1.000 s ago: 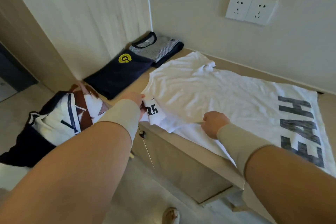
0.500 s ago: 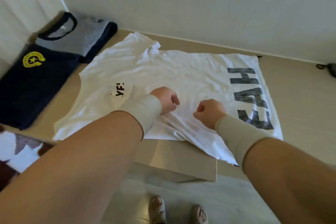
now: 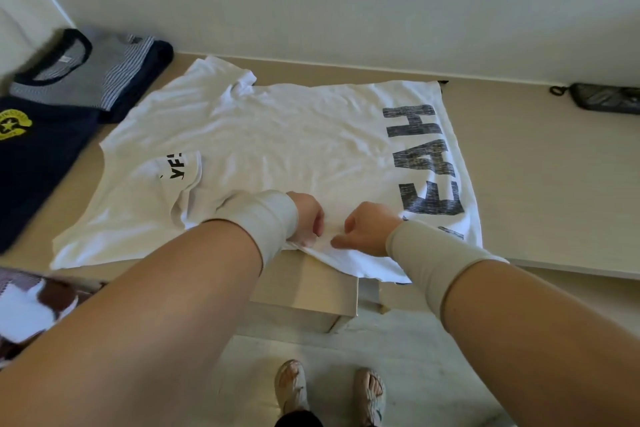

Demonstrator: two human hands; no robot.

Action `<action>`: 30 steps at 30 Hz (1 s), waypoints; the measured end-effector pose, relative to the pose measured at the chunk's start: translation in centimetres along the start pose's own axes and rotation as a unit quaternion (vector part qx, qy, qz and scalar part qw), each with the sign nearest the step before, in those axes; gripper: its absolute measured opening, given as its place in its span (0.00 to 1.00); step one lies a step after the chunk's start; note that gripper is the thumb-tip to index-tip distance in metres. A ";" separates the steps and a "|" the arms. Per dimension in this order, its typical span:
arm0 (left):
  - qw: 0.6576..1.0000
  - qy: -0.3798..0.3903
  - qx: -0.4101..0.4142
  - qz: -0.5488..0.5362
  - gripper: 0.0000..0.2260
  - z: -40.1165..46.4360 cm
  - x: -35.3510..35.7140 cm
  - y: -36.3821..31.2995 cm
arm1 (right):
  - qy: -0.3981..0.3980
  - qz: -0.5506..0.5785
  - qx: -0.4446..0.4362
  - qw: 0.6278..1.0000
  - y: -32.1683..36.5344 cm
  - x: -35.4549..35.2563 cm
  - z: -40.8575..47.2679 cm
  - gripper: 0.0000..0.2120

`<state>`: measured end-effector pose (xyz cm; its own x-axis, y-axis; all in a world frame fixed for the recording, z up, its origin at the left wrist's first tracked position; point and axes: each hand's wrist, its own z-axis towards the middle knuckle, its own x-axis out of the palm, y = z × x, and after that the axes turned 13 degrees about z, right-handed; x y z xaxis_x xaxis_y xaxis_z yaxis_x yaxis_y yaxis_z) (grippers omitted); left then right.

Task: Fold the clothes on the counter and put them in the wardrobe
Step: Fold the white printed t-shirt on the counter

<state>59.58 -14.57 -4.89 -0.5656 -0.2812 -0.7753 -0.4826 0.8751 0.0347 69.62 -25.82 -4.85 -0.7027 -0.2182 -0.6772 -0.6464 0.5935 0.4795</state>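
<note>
A beige counter [image 3: 540,163] runs along a pale wall, and nearly all of its near stretch is covered by a white T-shirt [image 3: 277,135] laid flat, printed with large dark letters at the right end. The shirt's near edge lies at the counter's front lip, and one corner hangs just over it.

To the left, touching or nearly touching the shirt's shoulder, a navy garment with a yellow badge [image 3: 38,156] lies folded, with a striped grey top [image 3: 93,76] folded beside it against the wall. A dark pouch [image 3: 606,97] sits well apart at the far right. A brown-and-white garment [image 3: 31,302] shows at the lower left, below counter level. No wardrobe is in view.

A person standing at the counter has both hands at the shirt's near hem, close together. The left hand [image 3: 306,218] is curled with its fingers tucked into the cloth, apparently pinching the edge. The right hand [image 3: 367,229] is likewise curled, thumb and fingers nipping a small ridge of fabric.

The fold seems only begun. The grips sit close together at mid-hem, so lifting from there could let both ends sag and bunch. The overhanging corner could also drag the shirt off the lip if the cloth is released.
</note>
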 end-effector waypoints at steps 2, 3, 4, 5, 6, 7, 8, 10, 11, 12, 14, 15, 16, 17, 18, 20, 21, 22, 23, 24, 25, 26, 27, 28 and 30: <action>1.000 -0.007 -0.011 0.000 0.10 -0.2 0.3 -0.2 | 0.019 -0.100 -0.025 0.995 -0.1 0.9 -0.3 0.18; 1.000 -0.011 -0.012 0.002 0.10 -0.3 0.4 -0.2 | 0.014 -0.137 -0.040 0.990 -0.2 1.3 -0.3 0.17; 1.000 -0.018 -0.014 0.005 0.10 -0.5 0.5 -0.4 | 0.006 -0.160 -0.055 0.986 -0.3 1.7 -0.4 0.15; 0.999 -0.027 -0.018 0.005 0.09 -0.6 0.7 -0.5 | 0.001 -0.171 -0.063 0.983 -0.4 1.9 -0.5 0.13; 0.999 -0.039 -0.025 -0.003 0.08 -0.6 0.9 -0.6 | -0.003 -0.169 -0.067 0.983 -0.5 2.0 -0.4 0.11; 0.998 -0.047 -0.033 -0.019 0.08 -0.7 1.2 -0.6 | -0.002 -0.158 -0.065 0.985 -0.7 2.0 -0.4 0.11; 0.997 -0.051 -0.041 -0.041 0.08 -0.7 1.3 -0.7 | -0.002 -0.139 -0.062 0.988 -0.9 1.9 -0.4 0.11; 0.993 -0.053 -0.053 -0.092 0.11 -0.9 1.4 -0.9 | -0.018 -0.074 -0.065 0.995 -1.2 1.1 -0.5 0.10; 0.991 -0.055 -0.050 -0.111 0.12 -1.0 1.2 -1.1 | -0.042 -0.018 -0.066 0.997 -1.3 0.6 -0.5 0.07; 0.991 -0.054 -0.042 -0.119 0.12 -0.9 0.9 -1.2 | -0.066 0.049 -0.066 0.994 -1.4 -0.1 -0.8 0.03; 0.994 -0.042 -0.026 -0.097 0.09 -1.1 0.2 -1.8 | -0.112 0.150 -0.069 0.980 -1.5 -1.0 -1.2 0.05; 0.996 -0.034 -0.021 -0.077 0.08 -1.3 -0.1 -2.1 | -0.118 0.169 -0.068 0.976 -1.5 -1.3 -1.5 0.05; 0.998 -0.026 -0.017 -0.060 0.08 -1.3 -0.2 -2.3 | -0.108 0.166 -0.067 0.978 -1.4 -1.5 -1.7 0.05; 0.999 -0.021 -0.013 -0.043 0.08 -1.3 -0.1 -2.3 | -0.085 0.136 -0.065 0.985 -1.4 -1.4 -1.7 0.04; 0.999 -0.018 -0.011 -0.028 0.08 -1.4 0.2 -2.3 | -0.054 0.084 -0.063 0.993 -1.3 -1.2 -1.8 0.04; 1.000 -0.012 -0.017 -0.015 0.08 -1.2 1.0 -2.2 | 0.005 -0.037 -0.050 0.998 -1.2 0.1 -1.8 0.13; 0.999 -0.018 -0.025 -0.018 0.08 -1.1 1.4 -2.1 | 0.019 -0.079 -0.044 0.996 -1.3 0.9 -1.7 0.15; 0.999 -0.027 -0.030 -0.017 0.07 -0.9 1.7 -2.0 | 0.022 -0.101 -0.042 0.994 -1.4 1.5 -1.5 0.16; 0.999 -0.034 -0.031 -0.014 0.05 -0.8 1.7 -2.0 | 0.019 -0.111 -0.043 0.993 -1.4 1.9 -1.3 0.15; 0.999 -0.035 -0.029 -0.013 0.04 -0.6 2.0 -2.0 | 0.016 -0.114 -0.045 0.992 -1.5 2.5 -1.1 0.14; 0.999 -0.043 -0.023 -0.013 0.04 -0.5 1.8 -2.0 | 0.014 -0.116 -0.045 0.992 -1.4 2.4 -1.0 0.13; 0.999 -0.043 -0.022 -0.017 0.04 -0.5 1.9 -2.0 | 0.019 -0.116 -0.041 0.992 -1.5 2.6 -0.8 0.13; 0.999 -0.044 -0.019 -0.018 0.04 -0.6 1.9 -2.0 | 0.024 -0.110 -0.036 0.993 -1.4 2.5 -0.5 0.13; 0.999 -0.048 -0.019 -0.017 0.04 -0.6 1.9 -1.9 | 0.031 -0.104 -0.035 0.994 -1.3 2.3 -0.4 0.12; 0.998 -0.051 -0.022 -0.025 0.04 -0.7 1.8 -1.8 | 0.039 -0.080 -0.032 0.996 -1.5 1.7 -0.4 0.07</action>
<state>58.99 -16.90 -5.92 -0.4698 -0.2809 -0.8369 -0.5395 0.8417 0.0204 69.25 -27.35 -6.51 -0.6089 -0.3675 -0.7030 -0.7677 0.4961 0.4056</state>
